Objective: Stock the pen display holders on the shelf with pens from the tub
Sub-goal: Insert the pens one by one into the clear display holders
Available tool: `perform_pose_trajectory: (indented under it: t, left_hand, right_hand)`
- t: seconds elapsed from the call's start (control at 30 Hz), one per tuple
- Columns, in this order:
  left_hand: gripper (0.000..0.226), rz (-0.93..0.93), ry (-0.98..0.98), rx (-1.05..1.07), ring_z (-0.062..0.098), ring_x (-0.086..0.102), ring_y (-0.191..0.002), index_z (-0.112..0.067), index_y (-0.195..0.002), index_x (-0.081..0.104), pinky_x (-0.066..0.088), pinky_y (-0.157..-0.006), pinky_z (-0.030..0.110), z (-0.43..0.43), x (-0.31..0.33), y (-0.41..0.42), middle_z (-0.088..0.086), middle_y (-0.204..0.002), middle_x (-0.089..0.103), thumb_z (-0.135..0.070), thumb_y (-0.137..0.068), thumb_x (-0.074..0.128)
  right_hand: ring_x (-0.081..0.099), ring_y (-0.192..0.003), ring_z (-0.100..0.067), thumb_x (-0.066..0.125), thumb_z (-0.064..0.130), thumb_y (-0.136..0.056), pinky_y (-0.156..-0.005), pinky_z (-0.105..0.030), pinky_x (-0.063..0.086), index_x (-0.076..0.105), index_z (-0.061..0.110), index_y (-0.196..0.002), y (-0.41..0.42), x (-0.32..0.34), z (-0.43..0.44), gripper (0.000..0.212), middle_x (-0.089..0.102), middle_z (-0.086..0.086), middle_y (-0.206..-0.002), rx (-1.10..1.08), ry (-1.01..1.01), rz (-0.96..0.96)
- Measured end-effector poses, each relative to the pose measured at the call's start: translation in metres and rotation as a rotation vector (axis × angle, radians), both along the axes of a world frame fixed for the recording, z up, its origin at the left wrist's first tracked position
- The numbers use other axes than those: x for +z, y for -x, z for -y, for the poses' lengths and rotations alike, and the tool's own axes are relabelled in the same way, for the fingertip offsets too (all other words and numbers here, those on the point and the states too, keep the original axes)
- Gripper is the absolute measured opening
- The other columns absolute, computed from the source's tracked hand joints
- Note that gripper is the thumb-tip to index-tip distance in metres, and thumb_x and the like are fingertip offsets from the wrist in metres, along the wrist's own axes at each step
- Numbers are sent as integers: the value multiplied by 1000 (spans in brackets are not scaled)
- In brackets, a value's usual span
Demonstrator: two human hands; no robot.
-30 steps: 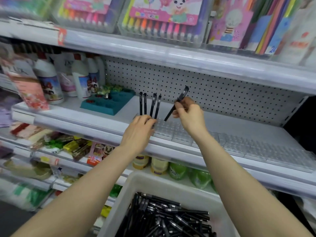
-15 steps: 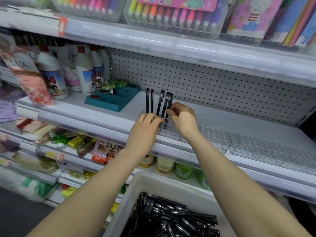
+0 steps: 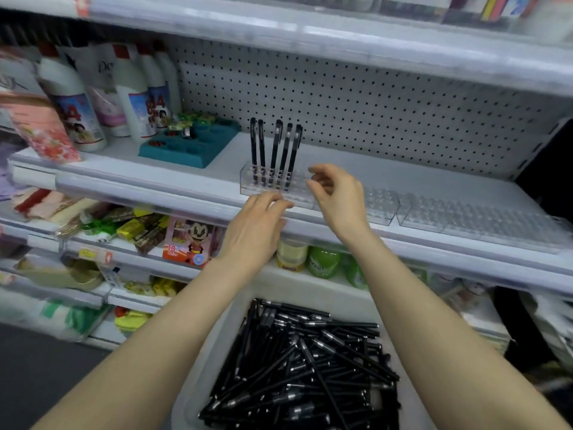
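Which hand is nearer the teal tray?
Left. The left hand is at the front edge of the shelf, down and right of the teal tray; the right hand is farther right, past the standing pens.

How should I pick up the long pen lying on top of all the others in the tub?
Probably pinch the pen across the middle of its thin barrel, coming straight down from above. It lies flat and slanted over the others, so its middle is free, and the tub walls close off the sides.
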State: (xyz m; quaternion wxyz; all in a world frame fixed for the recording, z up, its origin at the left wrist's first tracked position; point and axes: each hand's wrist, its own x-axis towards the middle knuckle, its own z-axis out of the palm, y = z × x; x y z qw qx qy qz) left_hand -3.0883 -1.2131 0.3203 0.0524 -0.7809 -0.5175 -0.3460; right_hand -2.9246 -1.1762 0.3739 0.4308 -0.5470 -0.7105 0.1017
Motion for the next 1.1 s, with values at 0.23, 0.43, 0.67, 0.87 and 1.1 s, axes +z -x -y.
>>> perform_pose_trajectory:
  t: [0.23,0.43,0.67,0.87,1.1]
  left_hand:
    - [46,-35,115,-57,34,52,-116,-11,-126,60,46,-98,46,60,-75,-10,11,-129,55,-7,-80,66]
    - [53,-61,163,-36,34,49,-119,-11,-130,56,41,-103,45,72,-99,-10,12,-131,54,-4,-79,65]
    - [54,-42,141,-12,30,46,-119,-13,-132,55,40,-103,43,79,-97,-10,9,-132,52,-2,-80,65]
    - [58,-55,172,-11,29,45,-122,-15,-134,53,40,-105,40,77,-96,-11,7,-134,50,-1,-79,65]
    - [48,-111,168,-37,29,59,-103,-15,-120,65,55,-81,40,66,-77,-12,6,-117,61,-6,-74,75]
  right_hand:
    - [65,-79,-7,66,15,-89,-78,-25,53,73,20,-96,-25,-74,105,12,72,8,-87,-64,153,-28]
    - [66,-84,-15,69,30,-87,-82,-30,52,73,21,-97,-20,-119,147,15,73,2,-87,45,571,228]
    - [62,-84,-15,75,22,-80,-85,-28,51,68,20,-113,-16,-113,152,34,69,3,-96,165,769,441]
    - [63,-84,-14,72,15,-80,-79,-25,50,65,17,-120,-16,-105,144,41,70,2,-93,149,819,437]
    - [61,-62,-5,72,17,-85,-61,-23,52,68,20,-84,-36,-36,107,5,69,3,-74,160,692,163]
